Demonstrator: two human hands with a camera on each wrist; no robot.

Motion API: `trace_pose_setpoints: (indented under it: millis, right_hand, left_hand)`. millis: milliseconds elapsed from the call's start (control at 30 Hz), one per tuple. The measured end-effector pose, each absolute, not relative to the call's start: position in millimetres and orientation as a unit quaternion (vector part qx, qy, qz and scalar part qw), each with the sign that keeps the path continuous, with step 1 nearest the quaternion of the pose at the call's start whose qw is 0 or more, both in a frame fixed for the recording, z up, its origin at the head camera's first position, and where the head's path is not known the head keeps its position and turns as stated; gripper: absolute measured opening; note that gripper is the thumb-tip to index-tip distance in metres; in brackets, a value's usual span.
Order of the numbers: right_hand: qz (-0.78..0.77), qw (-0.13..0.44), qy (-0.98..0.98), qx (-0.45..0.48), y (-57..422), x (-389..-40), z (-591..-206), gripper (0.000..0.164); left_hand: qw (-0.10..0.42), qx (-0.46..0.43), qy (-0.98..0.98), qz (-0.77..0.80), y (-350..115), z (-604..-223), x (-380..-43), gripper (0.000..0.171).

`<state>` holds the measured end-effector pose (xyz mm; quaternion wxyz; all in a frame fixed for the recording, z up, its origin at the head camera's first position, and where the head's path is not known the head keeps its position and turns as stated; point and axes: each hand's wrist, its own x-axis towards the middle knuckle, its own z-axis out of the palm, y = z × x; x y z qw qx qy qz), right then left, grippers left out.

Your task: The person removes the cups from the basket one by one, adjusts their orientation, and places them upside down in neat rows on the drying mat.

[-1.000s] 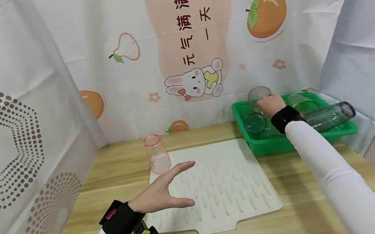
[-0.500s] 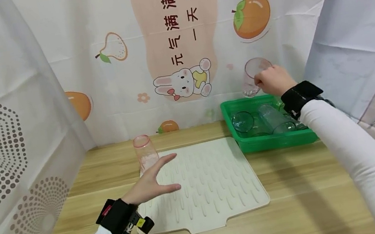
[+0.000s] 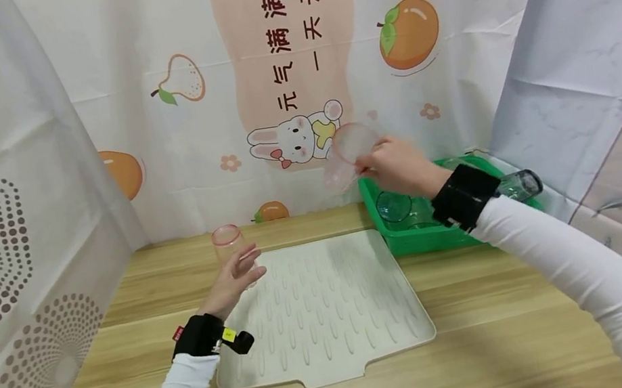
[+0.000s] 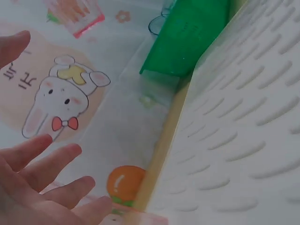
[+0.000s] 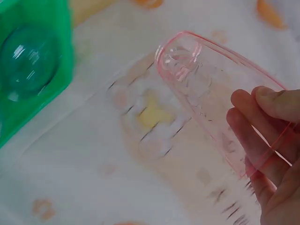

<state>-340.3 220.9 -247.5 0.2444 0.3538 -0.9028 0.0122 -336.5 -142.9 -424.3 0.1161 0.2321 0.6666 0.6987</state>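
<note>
My right hand [image 3: 402, 166] pinches a clear pink drinking glass [image 3: 348, 150] by its rim and holds it tilted in the air, left of the green basket [image 3: 442, 238]. In the right wrist view, the thumb and fingers grip the wall of this glass [image 5: 201, 89] near its mouth. A second pink glass [image 3: 227, 241] stands upright at the back left corner of the white ridged drying board [image 3: 322, 316]. My left hand [image 3: 232, 285] is in front of that glass and partly hides it. Its fingers [image 4: 56, 168] are spread and loosely bent, holding nothing.
The basket stands at the back right of the wooden table [image 3: 484, 343] and holds several glasses, among them a teal one [image 3: 393, 206]. A dark glass [image 3: 522, 185] leans out over its right side. A printed white curtain [image 3: 172, 176] hangs behind the table.
My right hand has lifted the pink glass out of the basket and carried it left. My left hand has moved closer to the standing glass. The head view has shifted slightly right.
</note>
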Motion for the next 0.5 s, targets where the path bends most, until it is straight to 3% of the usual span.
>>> trace_pose_setpoints:
  millis: [233,500]
  right_hand:
    - [0.049,0.217,-0.872,0.435,166,-312,-263,0.004]
    - [0.058,0.154,-0.865,0.473,142,-297,-276,0.003]
  left_hand:
    - [0.138,0.214,0.548,0.797,-121,-438,-340,0.066]
    - [0.035,0.324,0.594,0.735,-99,-412,-338,0.099]
